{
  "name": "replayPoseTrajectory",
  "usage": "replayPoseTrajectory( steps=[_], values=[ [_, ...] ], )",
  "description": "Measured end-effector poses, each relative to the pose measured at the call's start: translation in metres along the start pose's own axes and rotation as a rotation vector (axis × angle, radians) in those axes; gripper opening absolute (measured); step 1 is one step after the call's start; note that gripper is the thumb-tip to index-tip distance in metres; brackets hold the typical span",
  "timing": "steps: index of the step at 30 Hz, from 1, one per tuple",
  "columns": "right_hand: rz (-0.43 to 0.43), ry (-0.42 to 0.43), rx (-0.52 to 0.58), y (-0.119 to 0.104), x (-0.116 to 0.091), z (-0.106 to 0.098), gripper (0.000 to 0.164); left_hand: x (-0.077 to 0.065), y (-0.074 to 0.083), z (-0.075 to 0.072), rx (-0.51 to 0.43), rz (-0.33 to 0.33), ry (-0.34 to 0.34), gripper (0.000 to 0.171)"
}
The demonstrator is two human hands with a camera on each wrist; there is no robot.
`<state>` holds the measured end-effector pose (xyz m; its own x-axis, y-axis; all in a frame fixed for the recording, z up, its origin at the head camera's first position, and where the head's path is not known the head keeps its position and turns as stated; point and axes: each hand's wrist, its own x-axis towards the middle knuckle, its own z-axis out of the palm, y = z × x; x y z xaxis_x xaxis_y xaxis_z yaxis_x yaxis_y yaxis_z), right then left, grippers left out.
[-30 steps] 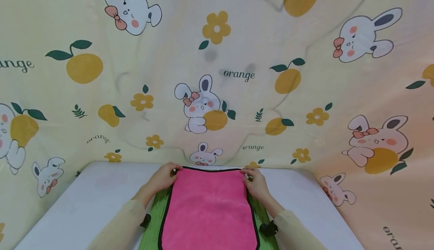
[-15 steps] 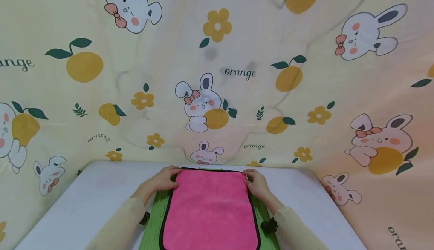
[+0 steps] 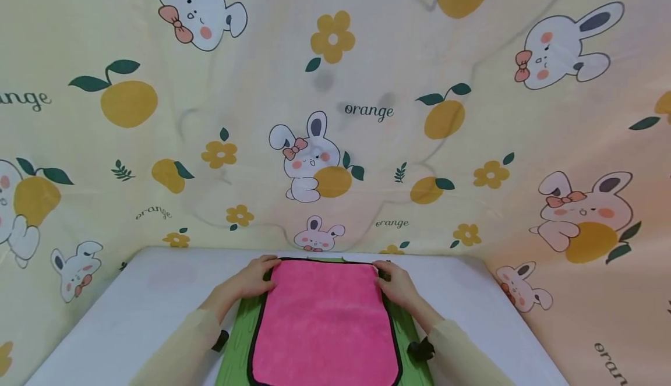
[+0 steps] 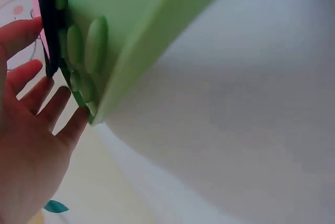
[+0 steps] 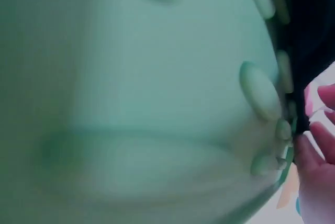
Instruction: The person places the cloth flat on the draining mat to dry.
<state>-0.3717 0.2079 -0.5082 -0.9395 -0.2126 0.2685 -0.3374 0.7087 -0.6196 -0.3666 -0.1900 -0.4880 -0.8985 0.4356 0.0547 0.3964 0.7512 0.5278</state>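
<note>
A pink cloth [image 3: 325,322] with black edging lies spread over a green board [image 3: 238,339]. In the left wrist view, oval raised bumps [image 4: 96,45] stand on the board. My left hand [image 3: 255,278] touches the cloth's far left corner, thumb on the pink face. Its fingers are spread and fairly straight along the edge in the left wrist view. At the far right corner rests my right hand [image 3: 396,284], its thumb by the black edge. Only part of that hand [image 5: 316,177] shows in the right wrist view, past the blurred green board.
Beneath the board is a white table [image 3: 131,310]. A patterned curtain [image 3: 335,141] with rabbits and oranges rises behind the table and at both sides. Black straps [image 3: 421,349] sit at the wrists.
The cloth's far edge, which sagged between both hands, now lies straighter and slightly nearer, with a green strip of board showing behind it. My left thumb has come onto the cloth's face.
</note>
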Motion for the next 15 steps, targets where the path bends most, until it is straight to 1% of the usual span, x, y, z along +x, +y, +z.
replayPoseTrajectory(
  steps=[4,7,10,15],
  values=[
    [0.008,-0.016,0.003,-0.005,-0.015,-0.009,0.042,-0.012,0.006,0.0,0.022,0.024,0.009,0.06],
    [-0.001,-0.047,0.006,-0.011,-0.028,-0.014,0.045,-0.025,0.012,0.001,0.046,0.034,-0.002,0.062],
    [-0.035,-0.11,-0.006,-0.019,-0.043,-0.019,0.047,-0.038,0.021,0.004,0.065,0.056,-0.028,0.064],
    [-0.14,-0.255,-0.082,-0.035,-0.069,-0.026,0.05,-0.06,0.038,0.01,0.111,0.121,-0.088,0.068]
  ],
)
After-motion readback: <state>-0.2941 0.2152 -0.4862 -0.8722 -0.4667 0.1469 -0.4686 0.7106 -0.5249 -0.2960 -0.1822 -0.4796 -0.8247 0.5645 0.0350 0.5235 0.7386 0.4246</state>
